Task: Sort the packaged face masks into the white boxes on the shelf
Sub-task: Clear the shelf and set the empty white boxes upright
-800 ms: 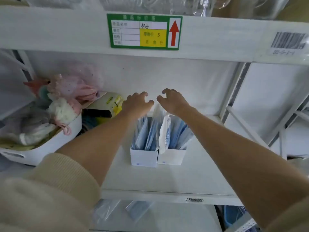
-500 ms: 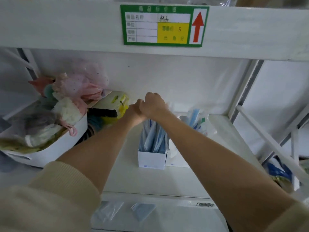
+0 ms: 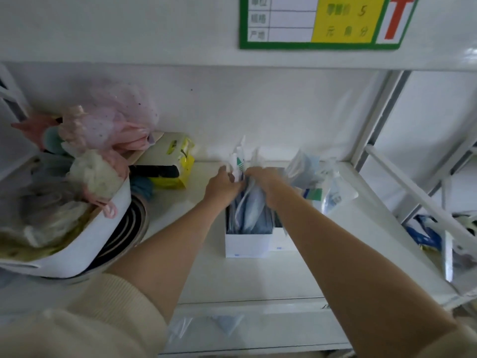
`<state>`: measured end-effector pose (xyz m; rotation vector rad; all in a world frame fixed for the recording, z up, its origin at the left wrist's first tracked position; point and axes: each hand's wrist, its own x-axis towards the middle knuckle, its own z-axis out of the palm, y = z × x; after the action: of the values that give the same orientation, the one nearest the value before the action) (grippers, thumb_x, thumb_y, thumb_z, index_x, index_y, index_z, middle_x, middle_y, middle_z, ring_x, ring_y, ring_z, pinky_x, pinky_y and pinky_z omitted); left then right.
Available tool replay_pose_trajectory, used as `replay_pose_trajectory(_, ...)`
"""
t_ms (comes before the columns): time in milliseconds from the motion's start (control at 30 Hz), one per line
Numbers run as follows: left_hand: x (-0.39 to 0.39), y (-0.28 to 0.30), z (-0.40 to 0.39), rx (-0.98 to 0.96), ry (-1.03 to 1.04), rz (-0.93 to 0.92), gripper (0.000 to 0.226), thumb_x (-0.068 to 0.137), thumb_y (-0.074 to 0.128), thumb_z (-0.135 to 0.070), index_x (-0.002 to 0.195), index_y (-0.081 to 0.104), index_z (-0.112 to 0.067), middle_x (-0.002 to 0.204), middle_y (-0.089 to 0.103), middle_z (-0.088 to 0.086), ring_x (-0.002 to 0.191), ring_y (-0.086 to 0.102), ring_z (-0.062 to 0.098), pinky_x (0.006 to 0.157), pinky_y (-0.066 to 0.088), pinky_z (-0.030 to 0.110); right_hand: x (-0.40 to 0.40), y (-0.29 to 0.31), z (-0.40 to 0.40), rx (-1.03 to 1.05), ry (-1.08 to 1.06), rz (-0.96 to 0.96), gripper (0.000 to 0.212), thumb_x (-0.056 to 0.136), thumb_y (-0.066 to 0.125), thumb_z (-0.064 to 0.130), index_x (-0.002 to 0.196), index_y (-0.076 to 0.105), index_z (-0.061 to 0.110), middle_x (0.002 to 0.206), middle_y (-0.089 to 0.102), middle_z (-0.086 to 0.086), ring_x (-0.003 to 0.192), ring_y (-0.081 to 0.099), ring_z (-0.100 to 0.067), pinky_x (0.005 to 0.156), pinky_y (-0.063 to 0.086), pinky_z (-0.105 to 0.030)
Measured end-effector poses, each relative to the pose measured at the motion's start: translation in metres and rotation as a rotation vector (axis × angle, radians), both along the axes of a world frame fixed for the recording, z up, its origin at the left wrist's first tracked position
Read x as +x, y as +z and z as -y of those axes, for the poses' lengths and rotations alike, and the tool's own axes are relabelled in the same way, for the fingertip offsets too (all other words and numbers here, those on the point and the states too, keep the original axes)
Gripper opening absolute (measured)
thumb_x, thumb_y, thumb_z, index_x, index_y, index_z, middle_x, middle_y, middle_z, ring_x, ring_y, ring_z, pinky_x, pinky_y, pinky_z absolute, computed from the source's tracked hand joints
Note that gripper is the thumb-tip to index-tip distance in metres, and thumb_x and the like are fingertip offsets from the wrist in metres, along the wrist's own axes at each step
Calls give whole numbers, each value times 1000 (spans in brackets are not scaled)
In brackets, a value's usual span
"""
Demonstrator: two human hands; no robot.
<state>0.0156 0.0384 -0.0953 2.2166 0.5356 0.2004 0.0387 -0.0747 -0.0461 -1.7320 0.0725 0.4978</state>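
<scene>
Head view: our left hand point(image 3: 224, 182) and right hand point(image 3: 263, 181) grip packaged masks point(image 3: 248, 202) standing in the left of two white boxes point(image 3: 246, 244); the green shelf label point(image 3: 322, 21) reads "5".

At the left of the frame a white tub point(image 3: 85, 241) holds pink and cream soft toys point(image 3: 103, 140). Behind it, toward the centre, lies a yellow and white packet point(image 3: 178, 161) on dark items. A green-bordered label point(image 3: 320, 21) with a red arrow sits at the upper right.
</scene>
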Motion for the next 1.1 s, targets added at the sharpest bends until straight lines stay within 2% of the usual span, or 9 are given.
replay_pose_trajectory(67, -1, 1, 2, 57, -91, -67, 44, 88, 56, -46, 115, 58, -11, 108, 66, 14, 99, 62, 33, 72, 40, 27, -6, -3, -6, 76, 4, -110, 40, 80, 65, 34, 109, 57, 8, 99, 62, -13, 73, 58, -21, 70, 48, -34)
replay_pose_trajectory(167, -6, 1, 7, -104, -155, -35, 36, 83, 55, -41, 103, 61, -11, 106, 68, 15, 84, 63, 27, 65, 49, 27, -5, -4, -12, 2, 56, -216, 92, 47, 74, 65, 117, 53, 10, 105, 63, -14, 89, 63, -30, 84, 51, -46)
replay_pose_trajectory(300, -16, -4, 8, -299, -148, 29, 39, 99, 39, -22, 128, 55, -1, 125, 61, 18, 113, 60, 31, 96, 51, 39, -7, -3, -22, -108, 112, -169, 121, 36, 81, 59, 138, 36, 12, 131, 51, -11, 109, 57, -37, 86, 47, -58)
replay_pose_trajectory(433, -24, -12, 2, -144, -114, 167, 22, 85, 51, -9, 87, 72, -11, 92, 72, 11, 90, 66, 26, 72, 48, 27, -2, -30, -20, -84, -141, 37, 63, 69, 70, 27, 125, 48, 10, 104, 64, -9, 88, 64, -25, 72, 56, -33)
replay_pose_trajectory(533, -24, -22, -6, -60, 10, 198, 29, 83, 64, -11, 112, 66, -12, 115, 65, 9, 105, 61, 24, 88, 50, 32, 0, -46, -13, -181, -157, 144, 36, 79, 57, 17, 115, 54, 13, 89, 62, -3, 68, 59, -18, 42, 39, -17)
replay_pose_trajectory(600, -24, -29, -7, -119, 8, 52, 53, 84, 69, -25, 131, 50, -11, 130, 55, 11, 114, 56, 27, 95, 48, 37, 1, -49, -12, -231, -133, 188, 34, 79, 60, 19, 113, 54, 16, 79, 57, 2, 61, 54, -12, 39, 34, -15)
replay_pose_trajectory(700, -27, -38, -6, -202, -85, 2, 56, 86, 67, -34, 135, 48, -15, 129, 60, 9, 112, 59, 27, 93, 50, 35, 3, -53, -12, -320, -75, 228, 35, 79, 65, 22, 112, 54, 18, 82, 59, 3, 60, 52, -8, 39, 33, -15)
replay_pose_trajectory(867, -25, -36, -1, -298, -152, -13, 53, 84, 70, -25, 134, 51, -20, 110, 60, 2, 78, 57, 9, 45, 47, 11, 8, -55, -5, -459, -34, 301, 23, 78, 65, 24, 95, 50, 21, 76, 60, 1, 60, 55, -14, 45, 37, -19)
replay_pose_trajectory(1100, -12, -33, 33, -440, -222, -61, 51, 86, 64, -15, 134, 49, -22, 102, 60, 2, 83, 62, 22, 61, 59, 34, 23, -54, 24, -609, 46, 312, 33, 74, 69, 29, 103, 60, 16, 77, 59, 0, 65, 58, -17, 52, 42, -23)
